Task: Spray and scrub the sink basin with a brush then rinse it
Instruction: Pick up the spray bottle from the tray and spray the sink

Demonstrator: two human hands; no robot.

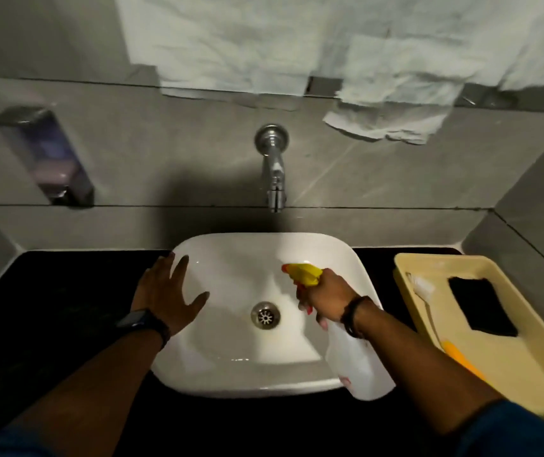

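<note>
Spray step in hand. Right hand (pixel 325 296) grips the neck of a spray bottle (pixel 356 364) with a yellow trigger head (pixel 305 273), red nozzle aimed toward 10 o'clock over the sink basin (pixel 231 374); white bottle body is tilted back along the forearm, over the basin's 4 o'clock rim. Fingers wrap the trigger; whether it is squeezed cannot be told, and no mist shows. Left hand (pixel 168 291) is spread wide, holding nothing, palm down on the basin's 9 o'clock rim, likely bracing.

White basin sits on a black counter (pixel 49 308), drain (pixel 265 316) near its middle. Basin looks dry and clean, no foam visible, so the task seems early. Wall tap (pixel 275 179) at 12 o'clock above the basin, no water running. Soap dispenser (pixel 46 156) on the wall at 10 o'clock.

Scrub brush (pixel 425 291), white bristles with yellow handle, lies in a beige tray (pixel 406 258) at 3 o'clock on the counter, beside a dark sponge (pixel 481 306), well apart from both hands.

Next move likely calls for squeezing the trigger and sweeping the nozzle around the walls, then setting the bottle down and reaching to the tray for the brush. Rinse not yet begun.
</note>
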